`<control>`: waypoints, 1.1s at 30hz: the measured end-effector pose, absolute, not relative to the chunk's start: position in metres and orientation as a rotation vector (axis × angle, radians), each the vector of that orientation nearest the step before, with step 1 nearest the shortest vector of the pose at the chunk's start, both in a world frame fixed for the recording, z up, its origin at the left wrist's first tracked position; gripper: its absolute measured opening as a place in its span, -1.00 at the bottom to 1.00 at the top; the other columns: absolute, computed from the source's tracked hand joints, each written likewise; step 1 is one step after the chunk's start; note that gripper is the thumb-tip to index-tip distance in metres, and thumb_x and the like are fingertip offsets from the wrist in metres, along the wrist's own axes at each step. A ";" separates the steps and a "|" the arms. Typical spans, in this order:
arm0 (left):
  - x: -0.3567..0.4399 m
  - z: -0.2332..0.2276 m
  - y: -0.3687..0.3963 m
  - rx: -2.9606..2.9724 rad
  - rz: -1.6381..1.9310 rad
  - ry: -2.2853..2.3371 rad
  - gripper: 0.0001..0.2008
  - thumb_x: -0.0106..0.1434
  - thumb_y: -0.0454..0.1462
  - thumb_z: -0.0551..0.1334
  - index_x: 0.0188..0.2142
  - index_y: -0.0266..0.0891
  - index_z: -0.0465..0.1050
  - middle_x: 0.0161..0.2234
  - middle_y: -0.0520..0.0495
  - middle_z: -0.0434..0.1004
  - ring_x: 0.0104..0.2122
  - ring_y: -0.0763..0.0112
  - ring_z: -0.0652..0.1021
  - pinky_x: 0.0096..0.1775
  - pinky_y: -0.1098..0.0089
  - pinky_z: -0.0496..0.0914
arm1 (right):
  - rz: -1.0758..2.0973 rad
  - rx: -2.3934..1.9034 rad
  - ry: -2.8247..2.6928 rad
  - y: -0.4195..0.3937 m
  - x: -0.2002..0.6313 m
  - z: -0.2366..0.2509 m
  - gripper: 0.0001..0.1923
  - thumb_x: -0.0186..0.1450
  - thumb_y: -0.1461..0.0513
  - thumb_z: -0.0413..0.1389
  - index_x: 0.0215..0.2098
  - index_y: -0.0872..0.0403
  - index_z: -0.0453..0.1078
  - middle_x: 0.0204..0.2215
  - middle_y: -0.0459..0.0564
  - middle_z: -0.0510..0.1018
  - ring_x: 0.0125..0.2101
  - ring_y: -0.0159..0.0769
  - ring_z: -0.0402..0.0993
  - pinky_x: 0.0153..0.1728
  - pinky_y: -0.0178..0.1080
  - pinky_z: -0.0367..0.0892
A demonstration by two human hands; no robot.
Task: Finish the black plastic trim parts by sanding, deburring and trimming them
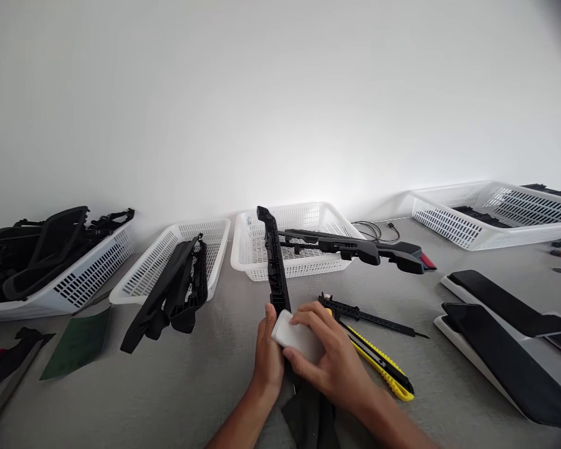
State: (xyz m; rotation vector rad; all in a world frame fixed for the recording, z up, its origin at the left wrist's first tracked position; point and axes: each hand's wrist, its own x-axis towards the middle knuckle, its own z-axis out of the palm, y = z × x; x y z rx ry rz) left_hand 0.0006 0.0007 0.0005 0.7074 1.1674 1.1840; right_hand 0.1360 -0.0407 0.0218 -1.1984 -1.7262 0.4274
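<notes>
The left hand (pixel 267 354) is clamped on a ribbed black plastic strip (pixel 275 269); the right-hand (pixel 335 358) white block (pixel 299 337) is best held flat.

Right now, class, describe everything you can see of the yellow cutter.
The cutter has a long yellow body, apparently plastic, with ridged edges, a dark lengthwise channel and a black piece near its lower end. It lies slantwise on the grey table, just right of the right hand. Its upper end is near the caliper; whether they touch is unclear.
</notes>
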 end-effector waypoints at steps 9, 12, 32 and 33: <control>0.007 0.019 -0.007 0.988 1.149 1.106 -0.25 0.11 0.48 0.25 -0.48 -0.17 0.46 -0.47 -0.05 0.45 -0.38 0.22 0.47 -0.31 0.31 0.40 | 0.514 -1.327 -1.526 -0.033 0.147 0.020 -0.79 0.44 0.06 0.19 -0.09 0.01 0.41 -0.29 -0.08 0.47 -0.35 -0.26 0.40 -0.32 -0.25 0.33; 0.007 0.019 -0.005 1.026 1.133 1.081 -0.27 0.17 0.46 0.23 -0.50 -0.17 0.38 -0.53 0.04 0.30 -0.47 0.32 0.36 -0.39 0.35 0.33 | 0.584 -1.286 -1.547 -0.036 0.145 0.024 -0.80 0.42 0.08 0.20 -0.11 0.01 0.39 -0.35 -0.13 0.43 -0.40 -0.30 0.35 -0.37 -0.27 0.29; 0.009 0.008 -0.002 1.196 1.011 0.991 -0.44 0.32 0.28 0.29 -0.34 -0.17 0.41 -0.51 0.11 0.27 -0.52 0.42 0.28 -0.44 0.42 0.21 | 0.395 -1.327 -1.435 -0.032 0.154 0.024 -0.81 0.36 0.15 0.18 -0.08 -0.01 0.37 -0.22 -0.02 0.50 -0.22 -0.17 0.44 -0.21 -0.20 0.38; 0.010 0.007 -0.002 1.211 0.988 0.969 -0.44 0.32 0.27 0.29 -0.33 -0.18 0.43 -0.50 0.10 0.30 -0.51 0.42 0.30 -0.43 0.41 0.22 | 0.397 -1.296 -1.450 -0.032 0.154 0.025 -0.80 0.37 0.16 0.18 -0.05 -0.01 0.39 -0.18 0.00 0.51 -0.20 -0.16 0.45 -0.19 -0.19 0.39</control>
